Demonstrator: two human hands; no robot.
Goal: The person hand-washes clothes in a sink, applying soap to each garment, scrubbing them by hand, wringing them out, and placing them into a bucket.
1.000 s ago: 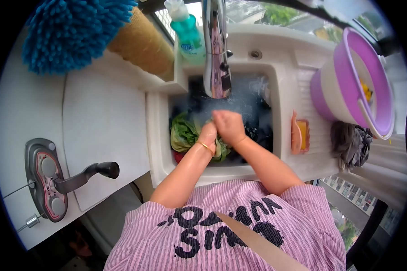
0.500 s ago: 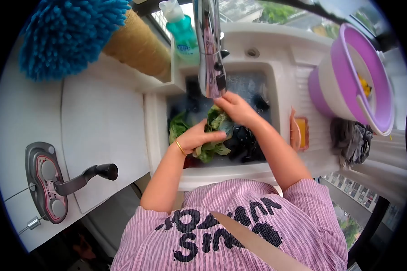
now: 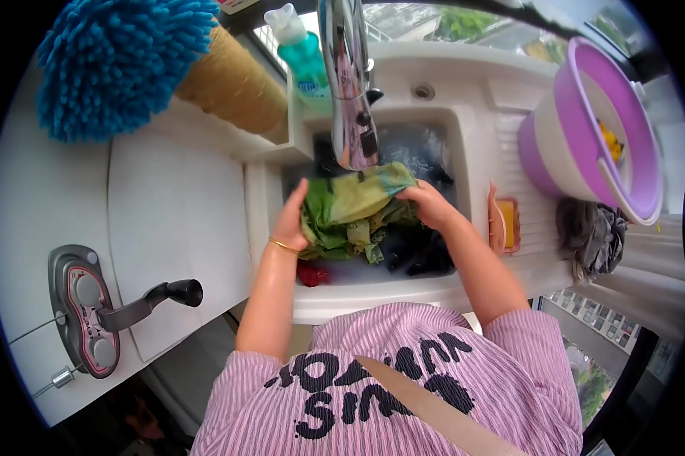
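Note:
A green patterned piece of wet clothing [image 3: 358, 201] is stretched between my two hands, just under the faucet [image 3: 354, 121]. My left hand [image 3: 291, 220] grips its left side, fingers closed round the cloth. At its upper right edge my right hand [image 3: 428, 201] pinches the fabric. Below, in the sink [image 3: 464, 175], dark clothes [image 3: 426, 254] lie in cloudy water. A bit of red cloth [image 3: 312, 273] shows near the sink's front left corner.
Right of the basin are a soap dish [image 3: 505, 220] with yellow soap, a purple-white bucket [image 3: 544, 144] and grey cloth [image 3: 592, 235]. A teal pump bottle [image 3: 306, 64] stands behind. Leftward are a blue bristly ball [image 3: 122, 64], a rope-wrapped post [image 3: 236, 83] and a grey handled device [image 3: 84, 311].
The green clothing has gone from a bunched heap to spread out and raised. My left hand has moved left, my right hand right and slightly down, away from the faucet.

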